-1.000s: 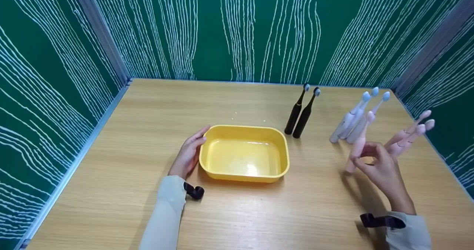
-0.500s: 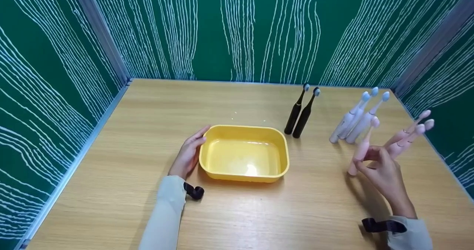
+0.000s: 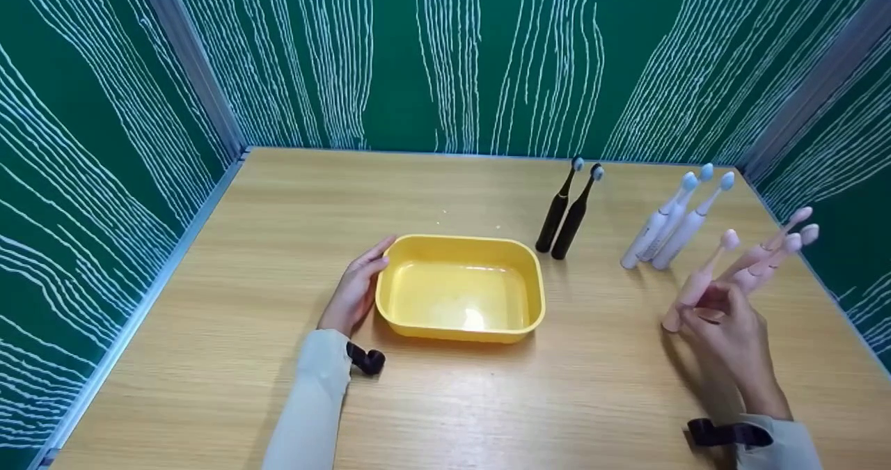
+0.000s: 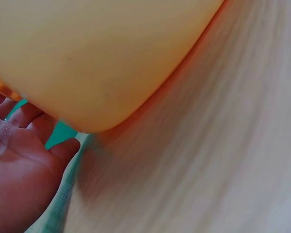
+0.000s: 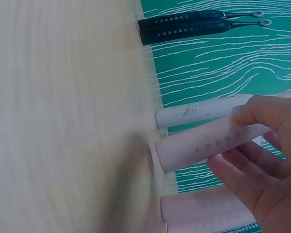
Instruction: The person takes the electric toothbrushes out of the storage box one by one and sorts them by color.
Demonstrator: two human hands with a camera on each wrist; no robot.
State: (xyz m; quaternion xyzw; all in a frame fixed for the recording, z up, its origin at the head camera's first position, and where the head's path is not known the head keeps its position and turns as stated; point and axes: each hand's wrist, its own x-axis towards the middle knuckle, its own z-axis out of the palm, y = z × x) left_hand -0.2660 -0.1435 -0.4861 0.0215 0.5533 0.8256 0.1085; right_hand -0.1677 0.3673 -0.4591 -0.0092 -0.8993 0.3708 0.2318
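Note:
My left hand (image 3: 353,292) lies at the left side of the yellow plastic bin (image 3: 459,334), its fingers fairly straight against the rim and wall. In the left wrist view the palm stays a little away from the bin's side (image 4: 97,63). My right hand (image 3: 734,338) pinches a pink electric toothbrush (image 3: 695,290) by its handle between thumb and fingers. It leans to the right, base low over the table; contact with the wood cannot be told. Just beyond it stand several pink toothbrushes (image 3: 755,254), partly hidden behind the hand.
Left of the pink group stand three white electric toothbrushes (image 3: 654,237) with blue heads. Two black ones (image 3: 565,219) stand close together behind the bin's right corner. Green panels (image 3: 397,73) with white lines border the wooden table (image 3: 278,198) at the back and sides.
My right hand has moved right and slightly nearer to me with the pink toothbrush, which now leans more to the right, away from the white ones. The left hand and bin have stayed put.

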